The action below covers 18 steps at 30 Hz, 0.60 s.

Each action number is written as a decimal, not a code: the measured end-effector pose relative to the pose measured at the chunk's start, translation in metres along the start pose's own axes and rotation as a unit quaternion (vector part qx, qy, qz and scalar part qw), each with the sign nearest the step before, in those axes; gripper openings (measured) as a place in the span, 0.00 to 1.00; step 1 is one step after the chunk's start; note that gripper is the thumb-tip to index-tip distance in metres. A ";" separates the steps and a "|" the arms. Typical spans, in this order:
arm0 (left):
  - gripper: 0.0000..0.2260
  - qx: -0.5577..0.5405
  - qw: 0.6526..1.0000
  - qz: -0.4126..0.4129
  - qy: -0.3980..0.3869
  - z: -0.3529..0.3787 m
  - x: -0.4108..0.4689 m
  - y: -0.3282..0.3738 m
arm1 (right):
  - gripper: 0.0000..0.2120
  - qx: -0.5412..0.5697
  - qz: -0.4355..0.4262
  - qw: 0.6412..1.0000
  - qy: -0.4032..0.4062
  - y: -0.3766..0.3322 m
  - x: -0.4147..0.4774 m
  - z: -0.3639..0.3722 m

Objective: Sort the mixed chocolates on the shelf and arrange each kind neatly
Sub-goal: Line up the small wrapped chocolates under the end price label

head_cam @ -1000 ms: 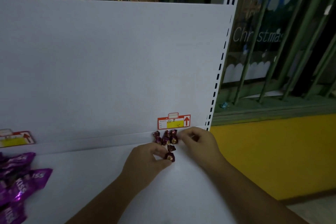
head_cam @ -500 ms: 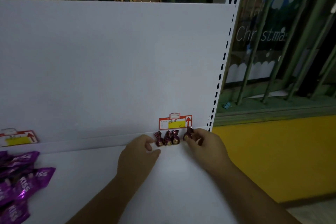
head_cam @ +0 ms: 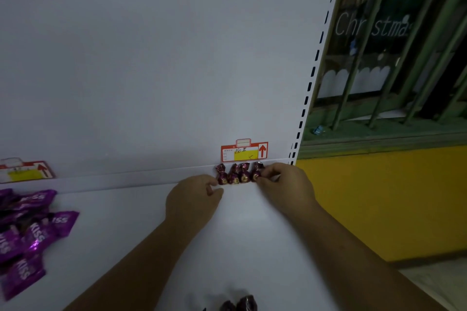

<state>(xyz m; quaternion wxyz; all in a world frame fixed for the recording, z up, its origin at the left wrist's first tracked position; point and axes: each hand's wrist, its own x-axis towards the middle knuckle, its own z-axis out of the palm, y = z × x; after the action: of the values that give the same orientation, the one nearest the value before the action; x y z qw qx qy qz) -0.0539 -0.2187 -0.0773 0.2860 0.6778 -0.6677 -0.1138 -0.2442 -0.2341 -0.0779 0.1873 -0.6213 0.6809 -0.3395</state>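
The white metal back panel (head_cam: 151, 70) stands upright behind the flat white shelf (head_cam: 126, 247). A white perforated upright (head_cam: 310, 78) closes the panel on the right.

At the left edge of the shelf lies a loose pile of glossy purple foil packets (head_cam: 32, 235) printed "KISS" in white. The packets overlap at mixed angles.

The left hand (head_cam: 192, 199) rests on the shelf with its fingers curled in and holds nothing. Its fingertips sit just beside the left end of the row described below; contact cannot be confirmed. The right hand (head_cam: 285, 184) pinches the rightmost chocolate (head_cam: 256, 171) between thumb and fingertips.

A row of four dark red twist-wrapped chocolates (head_cam: 235, 174) stands against the foot of the back panel, near the shelf's right end. Each piece has a rounded base with a gold spot and a twisted foil top. The pieces stand side by side, close together.

A red-and-yellow price label with a red arrow (head_cam: 243, 151) is fixed to the panel directly above the row. A second red-and-yellow label (head_cam: 25, 170) is fixed above the purple packets.

Two dark wrapped pieces (head_cam: 240, 304) lie at the near edge of the shelf, partly cut off; their kind cannot be determined.
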 end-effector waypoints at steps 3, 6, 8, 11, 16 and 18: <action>0.10 0.000 1.000 0.006 -0.007 -0.001 -0.001 0.000 | 0.07 0.016 -0.002 1.000 -0.006 0.000 0.000 0.000; 0.02 -0.045 0.999 0.000 0.000 -0.005 -0.001 0.001 | 0.06 0.059 0.000 0.998 0.023 0.000 -0.001 -0.003; 0.05 -0.084 0.996 -0.001 0.015 -0.006 -0.002 0.001 | 0.07 0.097 0.000 0.994 0.046 0.000 -0.002 -0.003; 0.11 -0.118 0.989 0.073 -0.054 -0.016 -0.005 0.001 | 0.09 0.079 -0.048 0.996 -0.011 -0.005 -0.008 -0.003; 0.05 0.010 0.860 0.162 -0.485 -0.055 -0.019 0.027 | 0.07 0.054 -0.154 0.923 -0.349 -0.029 -0.041 -0.037; 0.09 0.033 0.792 0.170 -0.586 -0.062 -0.027 0.036 | 0.11 0.036 -0.164 0.879 -0.447 -0.033 -0.060 -0.055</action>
<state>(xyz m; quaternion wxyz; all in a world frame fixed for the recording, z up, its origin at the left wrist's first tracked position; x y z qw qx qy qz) -0.0535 -0.1759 -0.0137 -0.1681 0.3658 -0.8151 -0.4166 -0.2482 -0.1630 -0.0262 0.4355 -0.8028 0.4003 -0.0753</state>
